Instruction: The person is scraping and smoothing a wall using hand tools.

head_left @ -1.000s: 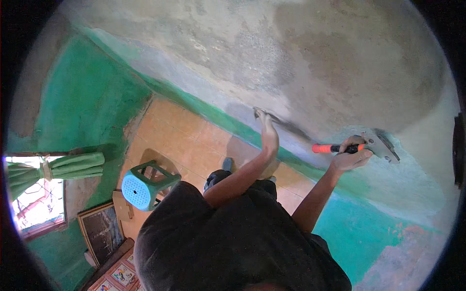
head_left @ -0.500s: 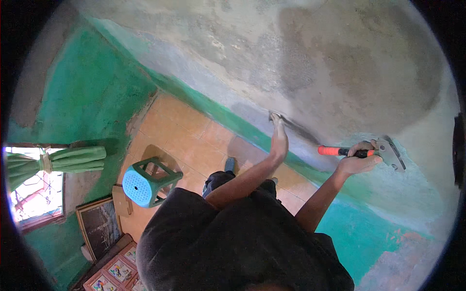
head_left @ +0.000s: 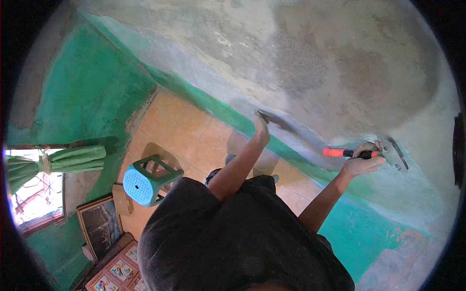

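Observation:
My right hand (head_left: 363, 159) is wrapped round the black and orange handle of a scraper (head_left: 395, 156). The scraper's wide metal head lies close to the wall (head_left: 335, 87), and the orange handle end points left. Further left, my left hand (head_left: 261, 128) is raised near the lower wall, smeared by motion. A small dark thing shows at its fingertips, too blurred to name, and a dark shadow stretches to the right of it along the wall. Grey patches and bare plaster cover the upper wall, with green paint below.
A blue-green plastic stool (head_left: 138, 186) stands on the orange tiled floor (head_left: 182, 123) to my left. Behind it, a framed picture (head_left: 99, 225) leans by the green wall. A window (head_left: 36, 194) with a tied green curtain (head_left: 77, 159) is at far left, above a decorated wooden piece (head_left: 121, 269).
My left hand has moved left along the wall. My right hand and the scraper have shifted slightly right and down.

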The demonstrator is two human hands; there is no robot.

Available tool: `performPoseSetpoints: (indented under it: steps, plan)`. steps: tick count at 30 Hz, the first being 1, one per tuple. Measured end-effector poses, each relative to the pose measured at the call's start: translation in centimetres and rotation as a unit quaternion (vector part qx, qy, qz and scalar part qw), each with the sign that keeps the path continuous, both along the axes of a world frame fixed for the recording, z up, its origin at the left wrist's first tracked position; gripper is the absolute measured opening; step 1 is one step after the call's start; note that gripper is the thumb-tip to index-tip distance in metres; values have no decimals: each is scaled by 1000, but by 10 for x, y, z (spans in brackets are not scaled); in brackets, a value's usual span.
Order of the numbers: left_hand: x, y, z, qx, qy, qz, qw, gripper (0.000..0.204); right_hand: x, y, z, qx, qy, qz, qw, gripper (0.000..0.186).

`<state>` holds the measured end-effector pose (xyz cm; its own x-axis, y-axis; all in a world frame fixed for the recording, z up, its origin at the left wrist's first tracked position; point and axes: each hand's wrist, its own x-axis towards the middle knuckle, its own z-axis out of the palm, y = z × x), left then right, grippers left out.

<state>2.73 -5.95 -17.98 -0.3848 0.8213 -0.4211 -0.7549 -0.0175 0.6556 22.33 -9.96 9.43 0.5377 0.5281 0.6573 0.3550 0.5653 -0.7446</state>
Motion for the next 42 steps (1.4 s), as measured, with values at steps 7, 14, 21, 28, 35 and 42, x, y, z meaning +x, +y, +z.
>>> performPoseSetpoints:
  steps: [7,14,21,28,35,42]
  plan:
    - [46,-18,67,-91,-128,-70,985,60,8,-10,1,-22,39,-34,998,70]
    - [11,-11,24,-147,-205,-70,965,53,8,-6,-1,-22,46,-21,998,73]
    - [11,-9,21,-182,-235,-87,951,60,-2,-5,6,-21,52,-54,997,72]
    - [14,-28,55,-94,-223,-151,958,73,10,-6,0,-38,82,-21,996,75]
    - [-14,-22,21,-104,-230,-152,956,73,2,-5,1,-26,83,-37,996,76]
    - [8,-21,35,-112,-193,-132,966,71,-7,-6,7,-17,76,-32,996,74]
